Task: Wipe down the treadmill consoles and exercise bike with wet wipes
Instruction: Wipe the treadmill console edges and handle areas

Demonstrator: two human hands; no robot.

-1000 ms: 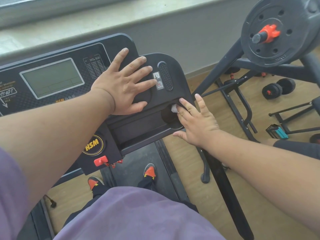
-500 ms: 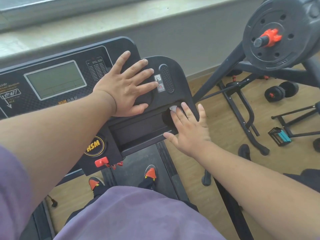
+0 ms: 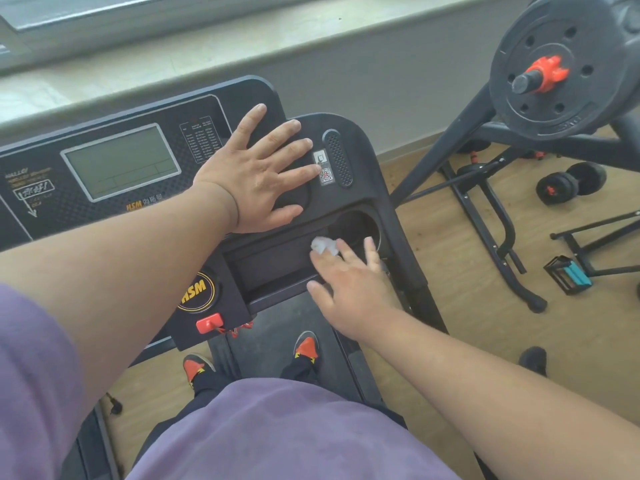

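Since a second ago our right hand (image 3: 349, 285) has slid from the cup holder (image 3: 356, 226) toward nine o'clock, flat fingers pressing the crumpled wet wipe (image 3: 323, 244), which looks soft, light and best pinned underneath, into the treadmill console (image 3: 367, 199) tray, while our left hand (image 3: 258, 174) rests spread at eleven o'clock.

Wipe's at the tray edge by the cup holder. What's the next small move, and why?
Probably sweep the wipe leftward along the tray: the right hand presses it at the tray's right end, beside the cup holder, while the left hand rests flat on the console.
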